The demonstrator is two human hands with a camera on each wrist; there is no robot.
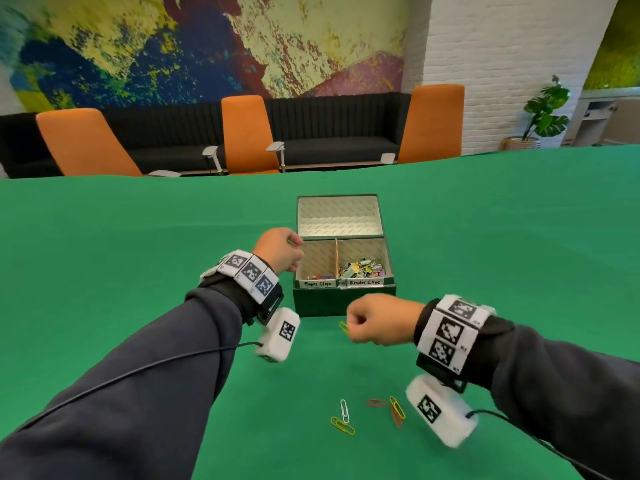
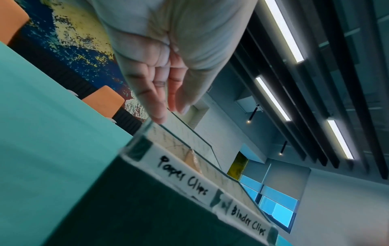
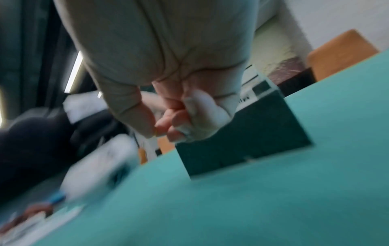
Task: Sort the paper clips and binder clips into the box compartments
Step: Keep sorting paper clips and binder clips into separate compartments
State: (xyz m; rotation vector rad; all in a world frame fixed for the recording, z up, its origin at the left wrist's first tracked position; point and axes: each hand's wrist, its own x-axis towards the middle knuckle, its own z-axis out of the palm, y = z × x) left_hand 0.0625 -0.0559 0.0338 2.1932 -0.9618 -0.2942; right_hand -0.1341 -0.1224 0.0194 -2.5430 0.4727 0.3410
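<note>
Paper clip [image 1: 344, 328], yellow, hangs pinched in the fingertips of the right hand [image 1: 379, 320], just in front of the near wall of the box [image 1: 343, 301] and above the green cloth [image 1: 138, 237]. Its long axis slants down and toward the left, away from the knuckles. The slot labelled for paper clips [image 1: 317, 265] lies up, forward and a little left of that grip, on the left side of the divider [image 1: 336, 259]; the binder clips [image 1: 362, 268] fill the right slot, which sits straight ahead of the hand. So the coming move, as I judge it, is a lift over the front wall with a leftward drift, or the clip lands among the binder clips. The left hand [image 1: 280, 249] is nearer that slot, beside the left wall; the wrist view shows its fingers [image 2: 156, 106] loosely extended at the rim, holding nothing that I can see. Five loose clips [image 1: 367, 414] lie on the cloth well nearer the person, closer to the right hand.
</note>
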